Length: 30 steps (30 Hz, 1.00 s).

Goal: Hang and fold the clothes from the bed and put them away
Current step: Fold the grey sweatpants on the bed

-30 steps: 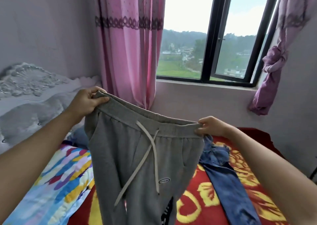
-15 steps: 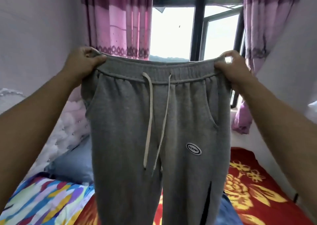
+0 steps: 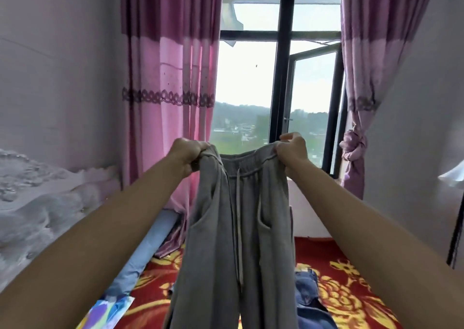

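Grey sweatpants [image 3: 238, 241] with a pale drawstring hang upright in front of me, legs dropping out of the bottom of the view. My left hand [image 3: 187, 154] grips the left end of the waistband. The right end is gripped by my right hand [image 3: 292, 149]. Both arms are stretched forward and the waistband sags a little between the hands. Blue jeans [image 3: 307, 296] lie on the bed at the lower right, partly hidden behind the sweatpants.
The bed has a red blanket [image 3: 351, 291] with yellow flowers, a blue pillow [image 3: 140, 261] and a multicoloured sheet [image 3: 105, 313] at the lower left. A padded headboard [image 3: 32, 203] is on the left. Pink curtains [image 3: 170, 90] flank an open window [image 3: 311, 97] ahead.
The sweatpants were lifted off the bed and held wide; now my hands are closer together and farther out, the waistband is slack, and the view has tilted up towards the window.
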Motion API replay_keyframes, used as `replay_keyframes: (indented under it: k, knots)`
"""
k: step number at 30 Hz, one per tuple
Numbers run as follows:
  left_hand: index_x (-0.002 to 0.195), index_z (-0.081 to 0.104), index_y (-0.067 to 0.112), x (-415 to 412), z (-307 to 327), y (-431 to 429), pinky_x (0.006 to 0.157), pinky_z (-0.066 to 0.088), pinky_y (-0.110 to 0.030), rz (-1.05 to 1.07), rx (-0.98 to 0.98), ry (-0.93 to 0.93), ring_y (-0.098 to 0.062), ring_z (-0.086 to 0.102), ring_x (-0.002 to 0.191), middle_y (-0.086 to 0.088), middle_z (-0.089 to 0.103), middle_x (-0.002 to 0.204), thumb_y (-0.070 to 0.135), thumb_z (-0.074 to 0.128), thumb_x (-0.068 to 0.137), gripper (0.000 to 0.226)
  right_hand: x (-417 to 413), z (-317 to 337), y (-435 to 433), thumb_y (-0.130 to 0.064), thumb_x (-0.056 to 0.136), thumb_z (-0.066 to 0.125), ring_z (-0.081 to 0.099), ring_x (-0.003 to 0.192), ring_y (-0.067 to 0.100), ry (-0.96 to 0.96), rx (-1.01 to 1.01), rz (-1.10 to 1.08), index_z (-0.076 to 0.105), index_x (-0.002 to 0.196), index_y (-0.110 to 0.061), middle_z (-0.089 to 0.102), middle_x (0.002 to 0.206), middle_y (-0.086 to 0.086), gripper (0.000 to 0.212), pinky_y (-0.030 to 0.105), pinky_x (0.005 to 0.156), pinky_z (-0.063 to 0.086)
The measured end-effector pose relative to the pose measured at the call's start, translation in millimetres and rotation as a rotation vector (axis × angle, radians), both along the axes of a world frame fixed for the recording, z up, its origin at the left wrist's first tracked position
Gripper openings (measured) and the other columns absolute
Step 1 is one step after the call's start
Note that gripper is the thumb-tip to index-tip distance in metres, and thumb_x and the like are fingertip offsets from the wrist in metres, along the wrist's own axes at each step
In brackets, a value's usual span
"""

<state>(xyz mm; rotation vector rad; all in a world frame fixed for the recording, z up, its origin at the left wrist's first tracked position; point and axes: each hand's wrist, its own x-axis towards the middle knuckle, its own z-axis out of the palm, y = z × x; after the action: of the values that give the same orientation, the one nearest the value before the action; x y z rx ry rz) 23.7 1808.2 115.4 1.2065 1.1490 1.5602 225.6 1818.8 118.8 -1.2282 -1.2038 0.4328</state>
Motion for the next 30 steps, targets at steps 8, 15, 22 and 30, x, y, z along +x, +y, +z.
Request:
replay_keyframes:
  k: [8, 15, 22, 30]
  knots:
    - [0.084, 0.047, 0.012, 32, -14, -7, 0.062, 0.055, -0.03, -0.053, 0.131, -0.026, -0.016, 0.056, 0.069, -0.007, 0.056, 0.084, 0.013, 0.06, 0.091, 0.015, -47, -5, -20, -0.002, 0.084, 0.057, 0.057, 0.099, 0.026, -0.153, 0.018, 0.255, 0.044, 0.134, -0.02, 0.055, 0.112, 0.01, 0.055, 0.033, 0.079, 0.049]
    - [0.091, 0.053, 0.011, 30, -25, -15, 0.076, 0.054, -0.035, -0.065, 0.082, -0.052, -0.02, 0.059, 0.077, -0.008, 0.059, 0.087, 0.035, 0.055, 0.093, 0.024, -55, -24, -20, -0.009, 0.084, 0.064, 0.058, 0.106, 0.025, -0.215, 0.031, 0.29, 0.047, 0.134, -0.019, 0.059, 0.118, 0.012, 0.054, 0.039, 0.094, 0.048]
    - [0.102, 0.059, -0.004, 16, -43, -14, 0.087, 0.045, -0.047, -0.333, -0.139, -0.428, -0.039, 0.053, 0.099, -0.023, 0.056, 0.105, 0.062, 0.034, 0.092, 0.071, -51, -44, -15, -0.023, 0.078, 0.075, 0.051, 0.098, 0.016, -0.218, -0.02, 0.416, 0.038, 0.139, -0.018, 0.052, 0.115, 0.004, 0.072, 0.023, 0.078, 0.045]
    - [0.124, 0.048, 0.0, -32, -112, 12, 0.046, 0.051, -0.022, -0.065, -0.149, -0.194, -0.019, 0.059, 0.066, -0.012, 0.063, 0.088, 0.021, 0.053, 0.095, 0.036, -43, -54, 4, 0.001, 0.082, 0.058, 0.052, 0.075, 0.017, -0.101, -0.091, 0.32, 0.051, 0.108, -0.021, 0.052, 0.089, 0.008, 0.034, 0.026, 0.064, 0.047]
